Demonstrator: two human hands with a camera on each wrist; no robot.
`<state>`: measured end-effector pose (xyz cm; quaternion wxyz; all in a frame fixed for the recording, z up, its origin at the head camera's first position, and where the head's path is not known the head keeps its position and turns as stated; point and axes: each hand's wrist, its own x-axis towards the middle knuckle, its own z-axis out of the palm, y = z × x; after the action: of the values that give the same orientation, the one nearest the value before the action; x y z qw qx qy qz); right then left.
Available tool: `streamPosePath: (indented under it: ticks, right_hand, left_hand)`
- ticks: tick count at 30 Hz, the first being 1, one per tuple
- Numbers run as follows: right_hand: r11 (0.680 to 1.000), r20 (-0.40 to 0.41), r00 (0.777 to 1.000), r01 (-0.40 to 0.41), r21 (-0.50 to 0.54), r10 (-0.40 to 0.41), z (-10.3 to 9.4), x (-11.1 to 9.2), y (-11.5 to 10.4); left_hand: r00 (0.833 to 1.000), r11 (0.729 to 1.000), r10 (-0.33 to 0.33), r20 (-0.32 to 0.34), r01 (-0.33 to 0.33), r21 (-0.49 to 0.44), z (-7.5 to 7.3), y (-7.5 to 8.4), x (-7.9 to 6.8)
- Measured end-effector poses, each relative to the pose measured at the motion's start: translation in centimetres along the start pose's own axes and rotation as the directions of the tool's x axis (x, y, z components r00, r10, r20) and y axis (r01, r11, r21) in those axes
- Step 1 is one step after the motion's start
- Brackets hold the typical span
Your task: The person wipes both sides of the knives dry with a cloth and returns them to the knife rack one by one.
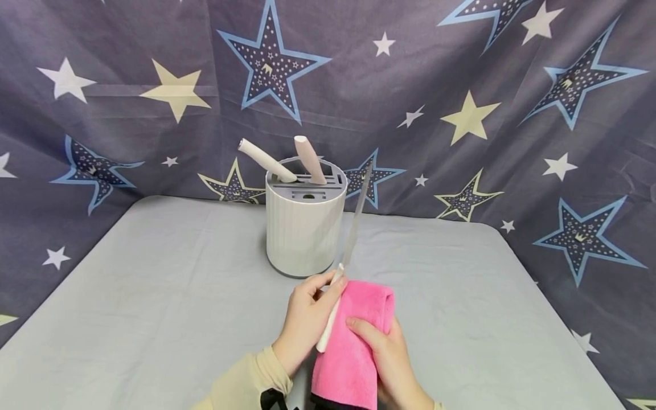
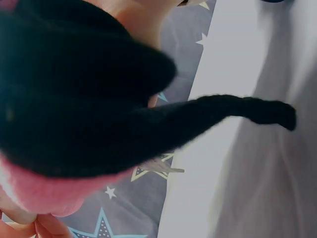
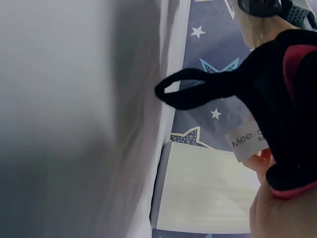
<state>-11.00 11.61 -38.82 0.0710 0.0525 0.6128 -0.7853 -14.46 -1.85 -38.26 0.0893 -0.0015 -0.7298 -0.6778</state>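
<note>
A knife with a white handle (image 1: 326, 336) stands tilted in my left hand (image 1: 302, 319); thumb and fingers pinch the handle near its top. Its long blade (image 1: 355, 230) points up and away, in front of the knife block's right side. My right hand (image 1: 390, 359) grips a folded pink towel (image 1: 353, 347), thumb on the near face, just right of the handle. In the left wrist view the towel's black side (image 2: 74, 99) hides most of both hands. A black loop (image 3: 190, 89) and a white label (image 3: 245, 141) hang from the towel in the right wrist view.
Behind my hands a ribbed, cream knife block (image 1: 304, 233) stands on the grey-covered table (image 1: 154, 296). Two handles stick out of its slotted top, one white (image 1: 266, 160) and one pinkish (image 1: 310, 159). A dark star-patterned cloth (image 1: 359, 85) hangs behind the table.
</note>
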Motion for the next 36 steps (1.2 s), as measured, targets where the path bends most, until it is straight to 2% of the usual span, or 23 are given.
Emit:
streamPosePath:
  ticks: [11,22,26,32,36]
  right_hand:
    - [0.997,-0.035,0.998,0.051,-0.052,-0.053,0.1,1.5,-1.3]
    - [0.994,-0.085,0.993,0.07,-0.08,-0.077,-0.2,2.9,-2.2]
    - [0.993,-0.099,0.991,0.085,-0.088,-0.093,-0.2,3.2,-2.4]
    - [0.993,-0.12,0.987,0.094,-0.078,-0.103,-0.4,3.5,-3.1]
    - [0.994,-0.111,0.988,0.101,-0.034,-0.104,-0.5,3.6,-3.7]
  left_hand:
    - [1.0,1.0,-0.008,0.0,0.008,0.023,-0.2,0.4,0.0]
    - [1.0,0.999,0.009,0.011,-0.009,0.041,-0.1,0.2,-0.2]
    - [1.0,0.999,-0.009,0.023,0.008,0.037,0.0,0.0,-0.2]
    - [0.998,1.0,-0.028,0.059,0.028,0.015,-0.2,0.3,-0.3]
    - [0.996,0.999,-0.036,0.078,0.038,-0.024,-0.4,0.3,-0.2]
